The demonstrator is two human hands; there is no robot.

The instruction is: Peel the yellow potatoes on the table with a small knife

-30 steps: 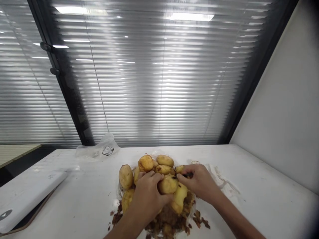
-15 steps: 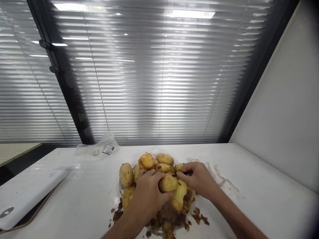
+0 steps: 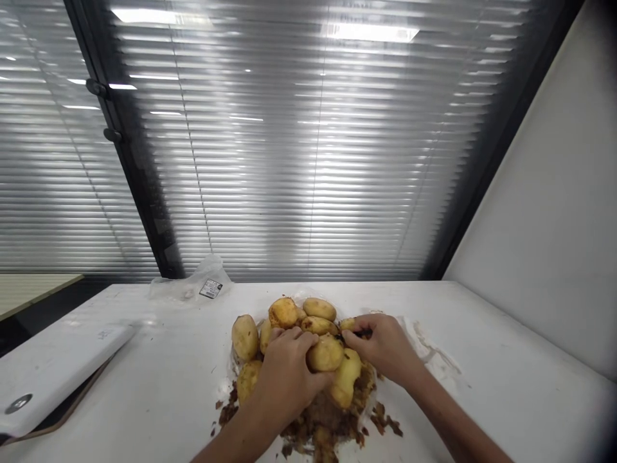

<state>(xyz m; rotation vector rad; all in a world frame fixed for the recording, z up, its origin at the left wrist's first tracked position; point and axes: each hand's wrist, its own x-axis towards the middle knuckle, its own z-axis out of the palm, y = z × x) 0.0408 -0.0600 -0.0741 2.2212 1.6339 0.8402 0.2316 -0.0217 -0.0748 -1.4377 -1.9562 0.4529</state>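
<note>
My left hand (image 3: 289,366) is wrapped round a yellow potato (image 3: 326,354) at the middle of a heap. Just right of that potato, my right hand (image 3: 380,337) pinches a small dark object (image 3: 364,334), mostly hidden by the fingers. A pale peeled potato (image 3: 346,379) lies below, between the hands. Several more potatoes surround them, among them an upright one (image 3: 245,337) at the left and an orange-yellow one (image 3: 283,312) at the back. Brown peelings (image 3: 322,421) lie under and in front of the heap.
A clear plastic bag (image 3: 193,283) with a label lies at the back left of the white table (image 3: 168,386). At the left is a white flat device (image 3: 62,373) over a brown-edged board. Crumpled clear plastic (image 3: 429,350) lies right of the heap. Blinds stand behind.
The view has shifted slightly, so the device and window frame sit a little further right. Both hands keep nearly the same place and hold.
</note>
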